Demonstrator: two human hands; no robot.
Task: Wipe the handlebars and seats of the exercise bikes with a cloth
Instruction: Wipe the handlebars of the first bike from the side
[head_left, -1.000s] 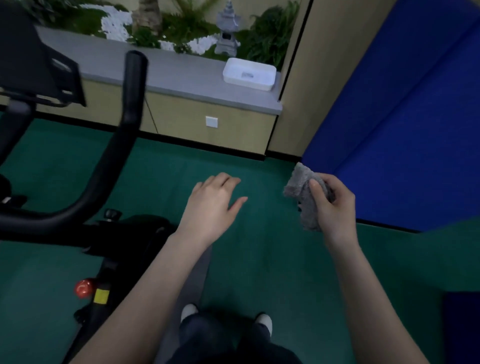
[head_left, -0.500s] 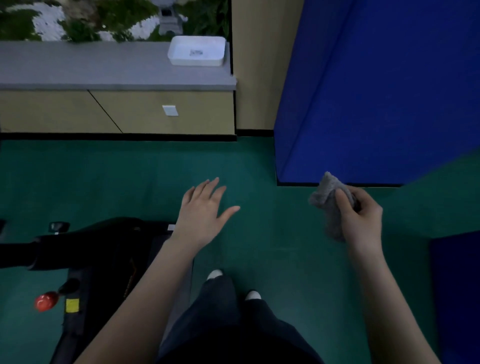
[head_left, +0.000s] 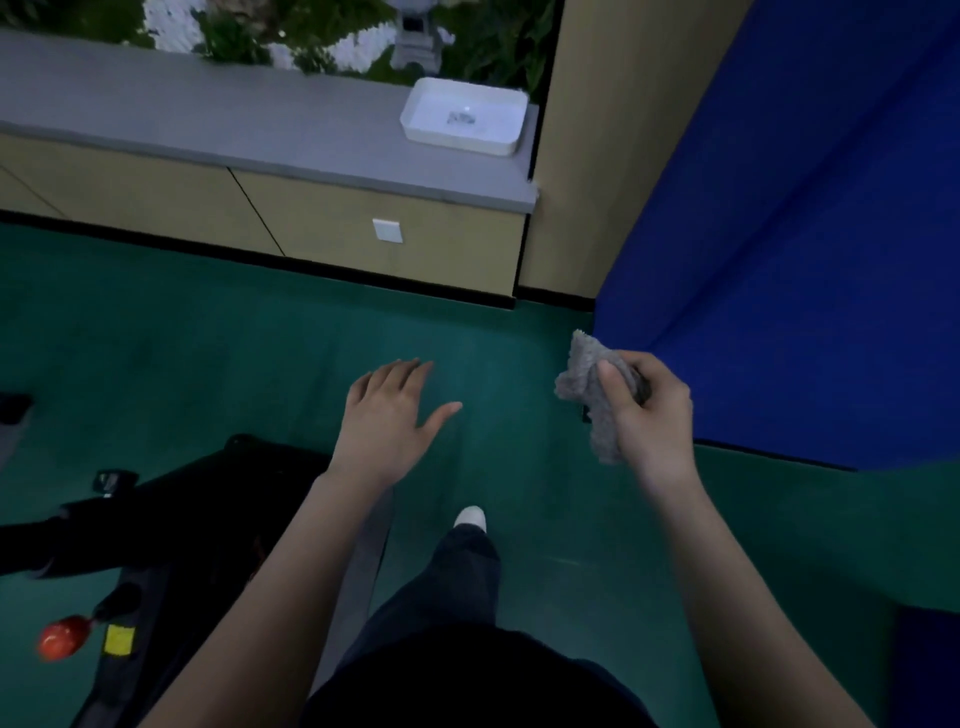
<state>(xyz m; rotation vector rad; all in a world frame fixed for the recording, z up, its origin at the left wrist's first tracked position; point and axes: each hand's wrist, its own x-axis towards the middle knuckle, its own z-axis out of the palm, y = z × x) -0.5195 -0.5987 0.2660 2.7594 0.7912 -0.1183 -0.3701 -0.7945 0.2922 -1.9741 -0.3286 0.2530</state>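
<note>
right hand (head_left: 655, 415): cloth (head_left: 597, 395) is gripped at 3 o'clock | left hand (head_left: 387, 415): spread, nothing held | change: handlebar seen a second ago is lost from view; bike (head_left: 171, 525) lies at 8 o'clock | task: no wiping judged under way

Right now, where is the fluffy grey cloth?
In the head view, the fluffy grey cloth is right of centre, gripped in the right hand above the green floor, just beside the big blue padded block.
</note>
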